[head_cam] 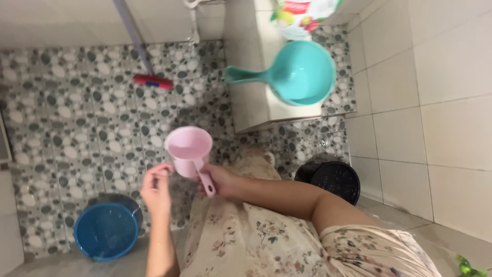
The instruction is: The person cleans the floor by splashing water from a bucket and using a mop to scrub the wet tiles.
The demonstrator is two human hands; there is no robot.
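Right hand [221, 180] is clamping the pink scoop's [188, 151] handle, bowl lying up-left of the grip; left hand [156, 189] is hovering half-open just beside it.

1. Scoop [187, 151] — pale pink, handle too.
2. Dipper [302, 73] — teal all over.
3. Bucket [106, 231] is blue; bin [335, 179] is black.
4. Floor [77, 118] has a grey, black and white pebble pattern.
5. Dress [256, 236] is cream with small flowers.
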